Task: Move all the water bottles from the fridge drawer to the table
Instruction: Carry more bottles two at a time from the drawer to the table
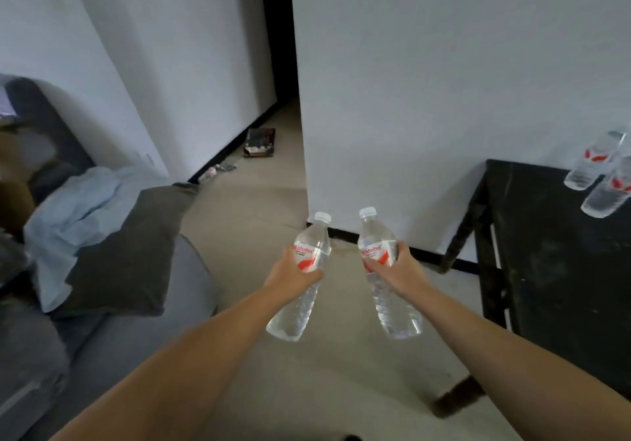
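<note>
My left hand [293, 275] grips a clear water bottle [316, 239] with a white cap and a red label, held upright over the floor. My right hand [397, 268] grips a second bottle of the same kind [374, 235] beside it. A black table [553, 252] stands at the right, against the white wall. Two more water bottles stand on its far right corner, one behind [592, 163] and one nearer [611, 194]. The fridge drawer is out of view.
A grey sofa [112, 331] with a dark cushion [133, 249] and a pale blue cloth [75, 208] fills the left side. A small box [260, 142] and bits of litter lie by the wall near a dark doorway [278, 30]. Beige floor runs between sofa and table.
</note>
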The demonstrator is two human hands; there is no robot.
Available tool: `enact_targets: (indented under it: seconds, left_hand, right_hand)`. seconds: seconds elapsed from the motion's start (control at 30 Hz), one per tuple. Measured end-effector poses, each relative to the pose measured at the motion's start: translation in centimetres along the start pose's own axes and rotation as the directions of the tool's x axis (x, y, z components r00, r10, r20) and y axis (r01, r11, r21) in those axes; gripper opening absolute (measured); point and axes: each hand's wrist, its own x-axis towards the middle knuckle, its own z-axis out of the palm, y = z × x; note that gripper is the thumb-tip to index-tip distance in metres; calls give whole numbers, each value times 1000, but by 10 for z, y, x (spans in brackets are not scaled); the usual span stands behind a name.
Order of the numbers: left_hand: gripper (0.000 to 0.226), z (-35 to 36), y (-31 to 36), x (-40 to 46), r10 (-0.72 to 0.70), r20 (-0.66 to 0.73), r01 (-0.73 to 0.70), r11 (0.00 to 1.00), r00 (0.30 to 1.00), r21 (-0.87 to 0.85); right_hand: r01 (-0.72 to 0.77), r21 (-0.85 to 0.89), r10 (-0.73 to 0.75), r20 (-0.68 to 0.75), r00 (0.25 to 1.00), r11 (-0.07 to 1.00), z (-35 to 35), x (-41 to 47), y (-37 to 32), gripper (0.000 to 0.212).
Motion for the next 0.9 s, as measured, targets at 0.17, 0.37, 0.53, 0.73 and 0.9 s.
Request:
enact_targets:
  seconds: [0.17,0.37,0.53,0.73,0.9]
  left_hand:
    - [57,27,50,75,52,50,-49,997,997,-61]
    - [60,75,93,153,126,221,-123,992,967,-26]
    - [66,115,148,242,195,338,-224,973,921,50]
    - [65,156,232,343,301,505,-407,907,809,111]
    - [70,193,302,396,382,645,-573,813,662,106]
  right_hand:
    - [-41,1,41,-83,996,999,-42,60,2,59]
    - [-144,18,145,-150,978,989,-74,118,25,69]
    - [-221,100,240,-261,935,970,-107,181,35,69]
    - [-318,247,397,-414,820,915,-145,249,35,70]
    - [-356,440,552,-485,679,824,-175,277,39,71]
